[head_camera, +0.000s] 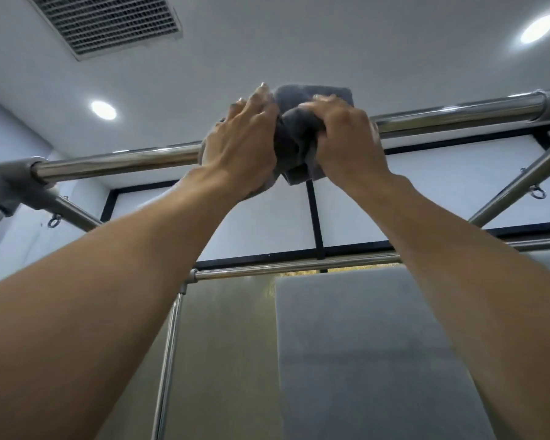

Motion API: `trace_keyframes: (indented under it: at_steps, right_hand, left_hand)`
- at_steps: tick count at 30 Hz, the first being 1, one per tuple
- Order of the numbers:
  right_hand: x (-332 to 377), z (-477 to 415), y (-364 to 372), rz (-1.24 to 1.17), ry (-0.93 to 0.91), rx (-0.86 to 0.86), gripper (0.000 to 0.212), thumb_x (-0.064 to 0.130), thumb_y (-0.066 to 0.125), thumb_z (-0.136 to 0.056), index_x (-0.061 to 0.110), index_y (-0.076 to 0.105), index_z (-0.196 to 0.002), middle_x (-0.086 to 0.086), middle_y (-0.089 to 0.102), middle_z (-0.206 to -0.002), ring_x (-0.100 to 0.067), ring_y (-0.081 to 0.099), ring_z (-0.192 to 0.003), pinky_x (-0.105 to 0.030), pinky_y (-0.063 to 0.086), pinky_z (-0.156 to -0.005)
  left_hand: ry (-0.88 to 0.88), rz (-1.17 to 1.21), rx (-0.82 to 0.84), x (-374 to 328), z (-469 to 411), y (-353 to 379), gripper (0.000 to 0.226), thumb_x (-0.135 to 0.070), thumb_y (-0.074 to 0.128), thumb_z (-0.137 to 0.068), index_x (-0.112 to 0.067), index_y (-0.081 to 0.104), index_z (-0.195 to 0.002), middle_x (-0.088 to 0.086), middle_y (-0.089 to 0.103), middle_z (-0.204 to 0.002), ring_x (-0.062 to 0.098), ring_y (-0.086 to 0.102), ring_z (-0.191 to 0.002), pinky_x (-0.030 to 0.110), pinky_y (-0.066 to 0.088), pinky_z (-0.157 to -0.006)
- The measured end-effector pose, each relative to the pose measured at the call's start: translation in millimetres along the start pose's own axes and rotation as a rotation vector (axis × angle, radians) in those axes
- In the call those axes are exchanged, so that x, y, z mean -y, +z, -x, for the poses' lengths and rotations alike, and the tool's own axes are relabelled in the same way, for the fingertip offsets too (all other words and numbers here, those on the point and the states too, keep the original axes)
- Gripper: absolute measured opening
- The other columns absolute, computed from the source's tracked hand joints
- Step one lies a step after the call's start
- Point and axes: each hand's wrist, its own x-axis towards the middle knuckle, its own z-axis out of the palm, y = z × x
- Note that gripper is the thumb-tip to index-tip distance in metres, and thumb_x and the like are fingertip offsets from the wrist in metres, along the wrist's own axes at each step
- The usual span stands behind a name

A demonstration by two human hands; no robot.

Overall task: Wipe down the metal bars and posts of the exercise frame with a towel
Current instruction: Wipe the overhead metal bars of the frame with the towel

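White ceiling behind: left grip [245, 138] and right grip [343, 138] both clutch the towel [296, 134] bunched round the top bar [118, 160] at mid-span, so wiping is under way; whether the far bar [299, 265] and post [169, 344] are done cannot be told.

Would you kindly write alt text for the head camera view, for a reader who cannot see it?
Seen from below, a person's left hand and right hand hold a dark grey towel around the overhead chrome bar of an exercise frame. Above is a white ceiling with a vent and two round lights.
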Motion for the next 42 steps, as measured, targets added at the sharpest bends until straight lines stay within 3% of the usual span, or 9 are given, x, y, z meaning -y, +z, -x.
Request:
trace_keyframes:
  at_steps: [4,9,14,18,23,29,35,38,42]
  right_hand:
    - [47.1,-10.5,25.9,0.041,-0.012,0.087,0.045,0.01,0.051,-0.09,0.026,0.058,-0.132,0.0,0.053,-0.141,-0.021,0.045,-0.131,-0.036,0.035,-0.108]
    - [52.9,29.5,42.9,0.081,-0.111,0.091,0.041,0.01,0.053,-0.093,0.013,0.058,-0.133,-0.007,0.046,-0.148,-0.031,0.034,-0.142,-0.045,0.023,-0.116]
    - [67.6,1.0,41.0,0.062,0.087,0.038,0.049,0.016,0.041,-0.088,0.022,0.056,-0.135,-0.003,0.05,-0.145,-0.025,0.042,-0.137,-0.043,0.032,-0.114]
    - [109.6,-18.6,60.6,0.093,0.033,0.205,0.054,0.013,0.05,-0.088,0.031,0.051,-0.14,0.001,0.043,-0.151,-0.021,0.036,-0.139,-0.034,0.028,-0.113]
    - [106.5,10.5,64.5,0.14,-0.049,0.192,0.055,0.01,0.058,-0.093,0.027,0.045,-0.144,-0.001,0.033,-0.157,-0.023,0.023,-0.147,-0.046,0.021,-0.118]
    - [137.8,-23.8,100.0,0.084,0.086,0.077,0.047,0.015,0.046,-0.086,0.028,0.059,-0.129,0.0,0.055,-0.137,-0.023,0.046,-0.129,-0.039,0.036,-0.109]
    - [155.3,12.5,126.3,0.182,-0.198,0.102,0.054,0.019,0.071,-0.085,0.018,0.055,-0.136,-0.01,0.044,-0.149,-0.033,0.034,-0.141,-0.043,0.017,-0.116]
    - [155.0,9.0,131.4,0.229,-0.193,0.029,0.047,0.018,0.064,-0.09,0.017,0.054,-0.136,-0.012,0.045,-0.148,-0.035,0.036,-0.14,-0.045,0.018,-0.116]
    - [200.1,-10.4,145.1,0.181,-0.092,0.158,0.054,0.02,0.052,-0.094,0.028,0.04,-0.146,-0.01,0.03,-0.157,-0.031,0.022,-0.146,-0.044,0.011,-0.12]
  left_hand:
    - [-0.126,0.005,-0.013,36.5,1.6,1.5,0.035,-0.003,0.045,-0.088,-0.004,0.045,-0.123,0.018,0.059,-0.119,0.041,0.058,-0.107,0.039,0.038,-0.078]
    - [0.148,0.156,-0.159,71.4,43.1,1.5,0.038,-0.005,0.05,-0.086,-0.009,0.041,-0.122,0.016,0.063,-0.103,0.036,0.061,-0.09,0.039,0.043,-0.066]
    - [0.148,0.107,0.036,79.2,12.3,-0.4,0.056,-0.016,0.052,-0.089,-0.027,0.038,-0.142,0.01,0.055,-0.132,0.033,0.053,-0.118,0.046,0.046,-0.094]
    - [0.008,0.153,0.005,126.4,15.4,3.3,0.05,-0.016,0.054,-0.089,-0.029,0.045,-0.137,0.007,0.054,-0.135,0.033,0.053,-0.12,0.046,0.045,-0.096]
    - [0.052,0.126,-0.032,130.2,50.1,-2.3,0.055,-0.016,0.055,-0.091,-0.029,0.042,-0.143,0.011,0.046,-0.142,0.037,0.046,-0.126,0.052,0.046,-0.098]
    - [-0.09,0.137,0.066,155.8,23.6,-7.4,0.044,-0.015,0.052,-0.09,-0.023,0.047,-0.133,0.007,0.053,-0.134,0.033,0.053,-0.121,0.043,0.043,-0.094]
    - [0.007,0.122,-0.061,200.3,85.9,-8.1,0.048,-0.027,0.041,-0.092,-0.017,0.049,-0.139,0.016,0.047,-0.144,0.045,0.05,-0.124,0.056,0.046,-0.098]
    - [0.023,0.095,0.015,203.0,81.7,-11.7,0.054,-0.031,0.032,-0.092,-0.02,0.044,-0.143,0.014,0.041,-0.15,0.043,0.044,-0.13,0.056,0.041,-0.103]
    - [-0.098,0.064,-0.001,232.2,66.5,-14.4,0.044,-0.015,0.052,-0.091,-0.017,0.046,-0.135,0.011,0.048,-0.143,0.043,0.051,-0.121,0.053,0.04,-0.097]
